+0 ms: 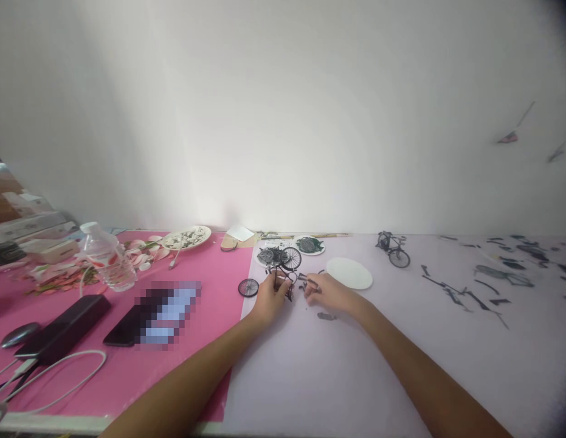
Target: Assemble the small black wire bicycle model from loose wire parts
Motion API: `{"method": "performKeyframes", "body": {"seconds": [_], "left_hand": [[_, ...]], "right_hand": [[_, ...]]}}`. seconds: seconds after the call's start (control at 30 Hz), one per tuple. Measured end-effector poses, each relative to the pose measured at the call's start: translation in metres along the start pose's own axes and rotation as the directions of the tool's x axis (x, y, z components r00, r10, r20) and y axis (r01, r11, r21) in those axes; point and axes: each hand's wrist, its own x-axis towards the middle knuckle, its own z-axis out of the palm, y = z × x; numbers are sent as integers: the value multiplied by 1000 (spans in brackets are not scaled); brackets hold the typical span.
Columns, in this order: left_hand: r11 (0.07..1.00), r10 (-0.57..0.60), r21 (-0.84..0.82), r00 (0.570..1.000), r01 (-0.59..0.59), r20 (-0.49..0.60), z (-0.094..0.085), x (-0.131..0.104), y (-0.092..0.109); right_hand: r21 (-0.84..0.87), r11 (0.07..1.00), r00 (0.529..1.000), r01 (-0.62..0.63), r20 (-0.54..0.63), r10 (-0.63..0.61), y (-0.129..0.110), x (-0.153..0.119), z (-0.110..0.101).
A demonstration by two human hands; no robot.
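Note:
My left hand (270,299) is closed around a miniature black bicycle (290,260), whose spoked wheel points up and away from me. Just to its right, my right hand (331,293) pinches a small dark part (304,278) close to the bicycle; its exact shape is too small to make out. A loose spoked wheel (248,288) lies left of my left hand. Below my right hand rests a flat dark piece (327,316). Behind the hands are a white disc with dark wheels on it (259,260), another with dark green pieces (323,248), and a plain white oval (355,274).
A second miniature bicycle (394,249) stands at the back right, with several dark parts (460,292) scattered beyond it. On the pink left side are a phone (123,328), a water bottle (112,264), a black power bank-like block (66,328), petals and a plate (203,234).

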Motion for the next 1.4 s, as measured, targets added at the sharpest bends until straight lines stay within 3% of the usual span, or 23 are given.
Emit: {"method": "performKeyframes", "body": {"seconds": [0.1, 0.27, 0.57, 0.77, 1.17, 1.4], "left_hand": [[1000, 6, 6, 1000, -6, -6, 0, 0, 3], [999, -2, 36, 1000, 2, -19, 0, 0, 3], [1000, -2, 32, 1000, 2, -21, 0, 0, 4], [999, 3, 44, 1000, -2, -24, 0, -2, 8], [1000, -2, 19, 1000, 3, -7, 0, -1, 5], [998, 25, 51, 1000, -25, 7, -1, -2, 7]], "right_hand": [[-18, 998, 996, 53, -71, -54, 4, 3, 3], [-43, 999, 992, -5, -123, -1, -5, 6, 7], [-35, 999, 969, 37, -243, -45, -16, 6, 19], [46, 997, 959, 69, -280, -53, -12, 5, 24], [29, 996, 967, 80, -246, -71, -9, 8, 32], [-1, 996, 954, 88, -288, -84, -7, 8, 34]]}}
